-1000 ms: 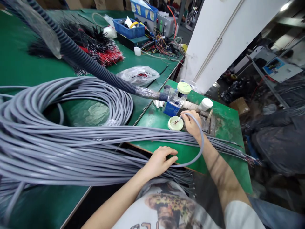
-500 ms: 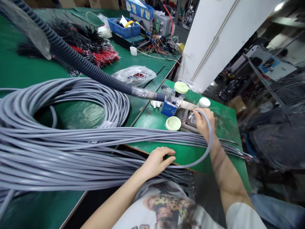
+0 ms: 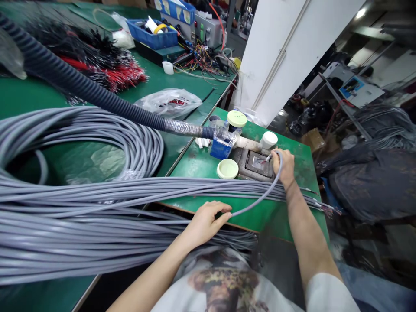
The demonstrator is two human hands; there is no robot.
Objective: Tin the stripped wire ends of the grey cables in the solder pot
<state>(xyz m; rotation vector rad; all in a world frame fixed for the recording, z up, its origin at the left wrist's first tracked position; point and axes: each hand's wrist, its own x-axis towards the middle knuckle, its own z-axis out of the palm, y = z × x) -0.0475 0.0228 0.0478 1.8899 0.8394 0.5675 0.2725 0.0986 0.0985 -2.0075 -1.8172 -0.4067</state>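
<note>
Fingers [image 3: 278,156] of the right hand [image 3: 285,168] curl shut around one gray cable [image 3: 272,186], just behind its stripped end, where a few thin wires [image 3: 263,161] stick out over a metal plate [image 3: 259,164] set in a dark block. I can't tell whether the wires touch the plate. The block sits on a small green desk [image 3: 260,221]. From the right hand, the cable bows down and left in a loose curve to the fingertips of the left hand [image 3: 206,224]. That hand lies half curled at the desk's near edge, beside a thick bundle of gray cables [image 3: 81,216], and I can't tell whether it grips anything. The bundle runs across the desk and fans out past the right forearm into loose wire ends [image 3: 325,209].

Just left of the plate, a round pale green lid [image 3: 227,168] lies flat. Beyond the plate stand a white-capped tube [image 3: 268,140] and a jar with a green lid [image 3: 236,118]. A blue box [image 3: 220,148] wrapped in clear tape holds the end of a black corrugated conduit [image 3: 97,100]. On the larger desk [image 3: 191,82] behind lie a coil of gray cable [image 3: 139,149], a clear plastic bag [image 3: 169,103], a heap of black and red wires [image 3: 97,65] and a blue bin [image 3: 152,34]
</note>
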